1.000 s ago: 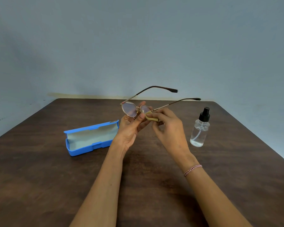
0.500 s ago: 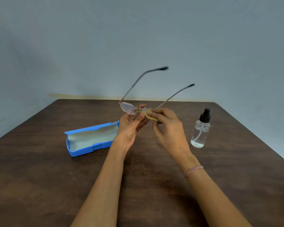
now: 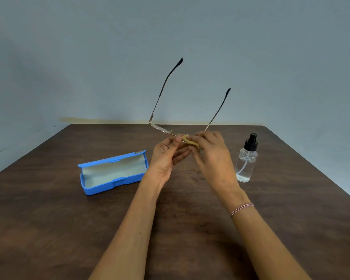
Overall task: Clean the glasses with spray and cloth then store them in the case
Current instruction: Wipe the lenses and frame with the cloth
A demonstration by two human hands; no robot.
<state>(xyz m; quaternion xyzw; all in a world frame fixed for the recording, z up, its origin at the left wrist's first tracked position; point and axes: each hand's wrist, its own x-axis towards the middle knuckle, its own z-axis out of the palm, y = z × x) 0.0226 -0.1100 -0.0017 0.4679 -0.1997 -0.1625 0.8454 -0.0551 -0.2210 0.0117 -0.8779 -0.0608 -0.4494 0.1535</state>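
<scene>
**Glasses held up, cloth on one lens**

Both hands hold the glasses (image 3: pixel 160 128) above the table (image 3: pixel 49 219), to the right of the open blue case (image 3: pixel 109 185) and higher than it. L hand (image 3: pixel 166 156): thumb and fingers pinch the frame near the bridge. R hand (image 3: pixel 212 156): fingers curled, pinching a tan cloth (image 3: pixel 187 139) round the lens on its side. Lenses lie nearly flat. Both temple arms are unfolded and point up. Spray bottle (image 3: pixel 246 164) stands upright on the table, further right of the case, just past the R hand. Case lid is tipped back, w/ pale lining showing.
</scene>
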